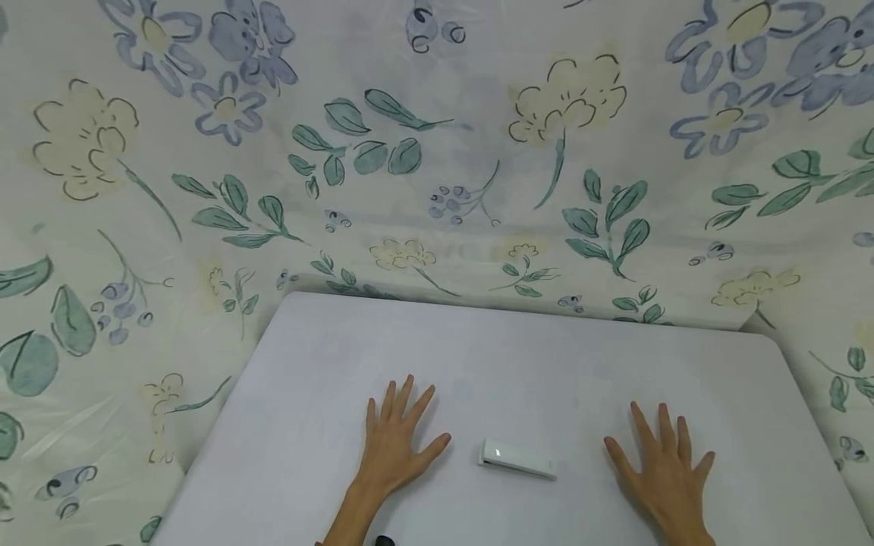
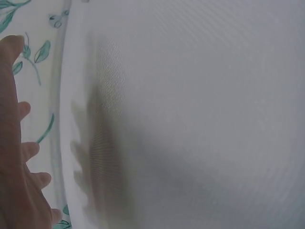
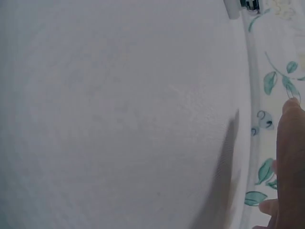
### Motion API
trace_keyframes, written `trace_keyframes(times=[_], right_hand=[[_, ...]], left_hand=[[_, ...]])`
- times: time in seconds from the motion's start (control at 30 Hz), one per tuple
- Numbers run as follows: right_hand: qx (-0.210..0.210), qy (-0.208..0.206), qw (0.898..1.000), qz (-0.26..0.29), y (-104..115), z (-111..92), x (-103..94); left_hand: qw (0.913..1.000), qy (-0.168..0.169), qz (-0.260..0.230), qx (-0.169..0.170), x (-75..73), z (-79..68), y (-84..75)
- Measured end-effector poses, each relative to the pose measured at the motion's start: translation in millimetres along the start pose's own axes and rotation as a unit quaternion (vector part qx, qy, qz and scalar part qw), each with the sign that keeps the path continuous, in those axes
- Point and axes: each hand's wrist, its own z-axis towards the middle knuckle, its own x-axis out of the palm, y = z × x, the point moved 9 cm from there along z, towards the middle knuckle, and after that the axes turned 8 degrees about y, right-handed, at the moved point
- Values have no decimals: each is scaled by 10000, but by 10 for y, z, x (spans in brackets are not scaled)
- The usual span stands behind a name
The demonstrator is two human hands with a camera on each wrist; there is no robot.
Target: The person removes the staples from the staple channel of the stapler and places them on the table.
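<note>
Tabletop [image 1: 546,364], pale grey-white with rounded corners, set against a floral-printed cloth backdrop [image 1: 437,152] bearing blue and cream flowers with green leaves. Item one: a small white rectangular device [image 1: 517,459], lying flat on the tabletop, long side roughly crosswise, with a small lit or reflective spot near its left end; exact type not determinable. Item two: left hand [image 1: 398,444], just to the left of the device, palm down on the tabletop, fingers straight and spread, thumb pointing toward the device but apart from it; grip fully open, holding nothing. Item three: right hand [image 1: 664,464], to the right of the device and somewhat farther from it than the left hand, palm down, fingers straight and spread; grip fully open, holding nothing. The device lies between the two hands, untouched by either. Left wrist view: fingers [image 2: 24,157] at the frame edge over the tabletop, casting a shadow. Right wrist view: fingertips [image 3: 291,143] at the right edge.
</note>
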Motion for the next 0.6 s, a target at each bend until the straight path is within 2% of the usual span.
trace_keyframes(times=[0.13, 0.33, 0.47, 0.6], right_hand=[[-268, -266, 9992, 120, 125, -34, -53], [-1169, -578, 9912, 228, 615, -82, -48], [-1659, -609, 9839, 276, 973, -99, -35], [-2303, -725, 9700, 278, 1305, -110, -52]], left_hand=[[9990, 295, -282, 204, 74, 3, -63], [9907, 691, -465, 1075, 256, -55, -328], [9854, 678, -543, 1467, 338, -69, -488], [9837, 546, -471, 1650, 388, -55, -578]])
